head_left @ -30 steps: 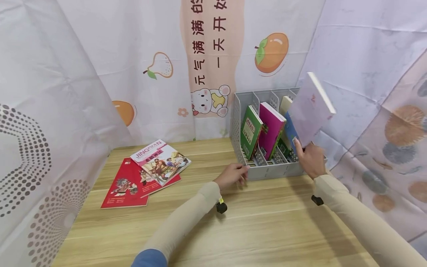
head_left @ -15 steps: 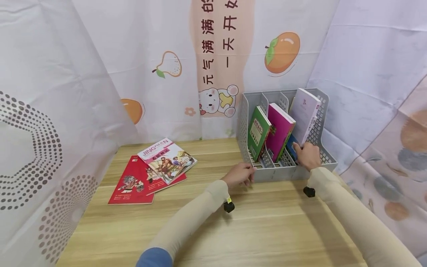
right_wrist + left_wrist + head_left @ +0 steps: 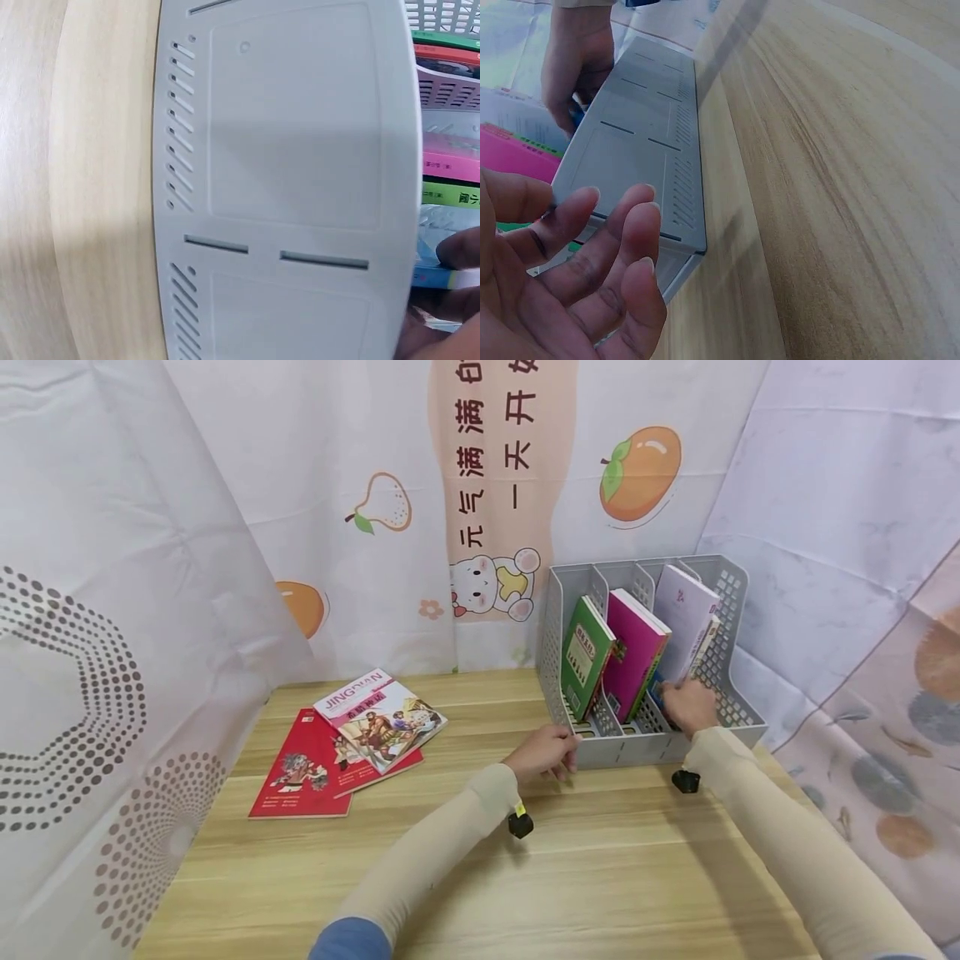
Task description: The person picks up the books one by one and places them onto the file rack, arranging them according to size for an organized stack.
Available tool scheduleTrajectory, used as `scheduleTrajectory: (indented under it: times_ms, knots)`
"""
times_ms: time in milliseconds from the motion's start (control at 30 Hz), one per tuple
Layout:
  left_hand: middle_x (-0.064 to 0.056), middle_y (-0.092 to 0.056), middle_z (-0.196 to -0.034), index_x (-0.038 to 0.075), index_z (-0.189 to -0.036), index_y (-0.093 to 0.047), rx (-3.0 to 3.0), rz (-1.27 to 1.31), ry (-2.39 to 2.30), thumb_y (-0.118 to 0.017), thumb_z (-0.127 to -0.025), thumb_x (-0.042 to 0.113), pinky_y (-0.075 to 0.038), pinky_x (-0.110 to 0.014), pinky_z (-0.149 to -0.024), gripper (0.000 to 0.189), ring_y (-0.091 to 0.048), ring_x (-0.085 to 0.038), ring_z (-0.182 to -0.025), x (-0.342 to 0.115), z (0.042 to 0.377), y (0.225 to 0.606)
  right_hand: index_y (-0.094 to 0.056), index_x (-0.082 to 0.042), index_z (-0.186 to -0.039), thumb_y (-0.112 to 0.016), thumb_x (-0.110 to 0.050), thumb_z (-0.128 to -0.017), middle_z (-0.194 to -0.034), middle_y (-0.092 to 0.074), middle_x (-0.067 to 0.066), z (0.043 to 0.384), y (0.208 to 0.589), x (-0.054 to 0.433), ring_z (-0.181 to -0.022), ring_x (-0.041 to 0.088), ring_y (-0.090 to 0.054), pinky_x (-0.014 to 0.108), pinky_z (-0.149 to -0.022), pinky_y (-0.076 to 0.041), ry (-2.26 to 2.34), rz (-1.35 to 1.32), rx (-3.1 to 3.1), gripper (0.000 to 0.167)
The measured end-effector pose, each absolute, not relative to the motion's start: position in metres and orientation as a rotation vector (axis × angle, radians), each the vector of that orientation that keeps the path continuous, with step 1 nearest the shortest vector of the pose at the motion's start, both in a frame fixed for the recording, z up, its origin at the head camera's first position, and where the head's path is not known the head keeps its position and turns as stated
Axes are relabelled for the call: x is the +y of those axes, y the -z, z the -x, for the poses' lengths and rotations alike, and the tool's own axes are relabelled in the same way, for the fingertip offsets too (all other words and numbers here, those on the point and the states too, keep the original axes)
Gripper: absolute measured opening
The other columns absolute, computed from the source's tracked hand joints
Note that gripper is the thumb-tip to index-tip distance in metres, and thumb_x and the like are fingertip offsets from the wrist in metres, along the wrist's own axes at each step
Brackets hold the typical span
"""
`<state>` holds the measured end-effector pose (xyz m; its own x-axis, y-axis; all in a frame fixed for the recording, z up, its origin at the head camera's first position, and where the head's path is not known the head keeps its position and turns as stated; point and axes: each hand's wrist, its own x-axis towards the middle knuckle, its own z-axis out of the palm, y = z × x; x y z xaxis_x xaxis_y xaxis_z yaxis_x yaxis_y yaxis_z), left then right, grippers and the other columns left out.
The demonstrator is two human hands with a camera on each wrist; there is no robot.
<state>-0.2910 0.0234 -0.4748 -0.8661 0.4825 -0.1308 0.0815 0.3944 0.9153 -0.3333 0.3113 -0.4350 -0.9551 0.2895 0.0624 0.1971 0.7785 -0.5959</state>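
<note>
A grey file rack (image 3: 645, 747) with several slots stands at the back right. My left hand (image 3: 542, 752) is at its front left corner; in the left wrist view, thumb and forefinger (image 3: 574, 206) pinch the rack's edge, with the other fingers loosely bent. My right hand (image 3: 692, 704) grips the lower front of a pale lilac book (image 3: 681, 614), which leans in the third slot. A blue book (image 3: 431, 276) shows right beside the right thumb (image 3: 459, 249). A green book (image 3: 587, 656) leans in the first slot, a magenta book (image 3: 633, 647) in the second. The right fingers are partly hidden.
Two overlapping books lie flat at the left of the wooden table (image 3: 480, 868): a red book (image 3: 303, 777) under a white picture-covered book (image 3: 382, 718). Printed curtains (image 3: 375, 435) hang behind and at both sides. The rack's perforated right wall (image 3: 731, 602) stands beside the right hand.
My right hand has lowered the lilac book from above the rack down into the third slot. My left hand stays at the rack's corner. The head view has shifted slightly.
</note>
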Motion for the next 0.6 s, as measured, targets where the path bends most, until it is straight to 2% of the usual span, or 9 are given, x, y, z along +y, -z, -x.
scheduleTrajectory:
  times_ms: [67, 200, 300, 433, 533, 600]
  knots:
    - [-0.007, -0.073, -0.08, 0.007, -0.084, -0.064, 2.271, -0.492, -1.468, -0.049, -0.11, 0.034, -0.049, -0.037, -0.056, 0.041, -0.071, -0.031, -0.066, 0.0229, 0.2909, 0.4743, -0.061, 0.003, -0.084, -0.035, -0.032, -0.106, -0.093, -0.065, 0.027, 0.3354, 0.4343, 0.311, -0.092, 0.045, -0.058, 0.051, -0.076, -0.045, -0.863, 0.367, -2.811, 0.049]
    - [-0.007, -0.073, -0.078, 0.007, -0.082, -0.063, 2.262, -0.466, -1.484, -0.05, -0.11, 0.032, -0.049, -0.038, -0.057, 0.041, -0.072, -0.036, -0.071, 0.0239, 0.2896, 0.4728, -0.068, -0.002, -0.074, -0.042, -0.024, -0.102, -0.071, -0.068, 0.014, 0.3387, 0.4334, 0.3125, -0.076, 0.036, -0.061, 0.041, -0.062, -0.045, -0.803, 0.293, -2.744, 0.044]
    - [-0.007, -0.073, -0.078, 0.005, -0.081, -0.063, 2.273, -0.451, -1.481, -0.05, -0.11, 0.031, -0.049, -0.041, -0.058, 0.041, -0.072, -0.037, -0.071, 0.0258, 0.2887, 0.4722, -0.075, 0.0, -0.078, -0.045, -0.018, -0.1, -0.069, -0.07, 0.013, 0.3388, 0.4333, 0.3131, -0.077, 0.039, -0.065, 0.045, -0.064, -0.049, -0.784, 0.261, -2.7, 0.041]
    - [-0.008, -0.073, -0.079, 0.005, -0.083, -0.063, 2.253, -0.475, -1.468, -0.049, -0.111, 0.032, -0.049, -0.043, -0.059, 0.041, -0.07, -0.032, -0.066, 0.0279, 0.288, 0.4737, -0.075, 0.008, -0.093, -0.048, -0.015, -0.105, -0.076, -0.073, 0.017, 0.3361, 0.435, 0.3129, -0.089, 0.046, -0.068, 0.058, -0.081, -0.051, -0.803, 0.297, -2.682, 0.037]
    - [-0.007, -0.074, -0.08, 0.006, -0.085, -0.064, 2.251, -0.486, -1.47, -0.05, -0.11, 0.034, -0.05, -0.042, -0.059, 0.041, -0.071, -0.03, -0.065, 0.026, 0.2901, 0.4747, -0.073, 0.009, -0.09, -0.051, -0.017, -0.108, -0.07, -0.072, 0.014, 0.3359, 0.4344, 0.3151, -0.08, 0.042, -0.07, 0.058, -0.081, -0.051, -0.773, 0.275, -2.686, 0.038]
    - [-0.007, -0.074, -0.082, 0.005, -0.086, -0.066, 2.272, -0.491, -1.465, -0.052, -0.109, 0.036, -0.053, -0.044, -0.061, 0.041, -0.072, -0.032, -0.069, 0.0215, 0.2932, 0.4741, -0.07, 0.006, -0.081, -0.053, -0.02, -0.107, -0.063, -0.069, 0.011, 0.3366, 0.4316, 0.3171, -0.066, 0.037, -0.069, 0.055, -0.072, -0.052, -0.735, 0.252, -2.694, 0.041]
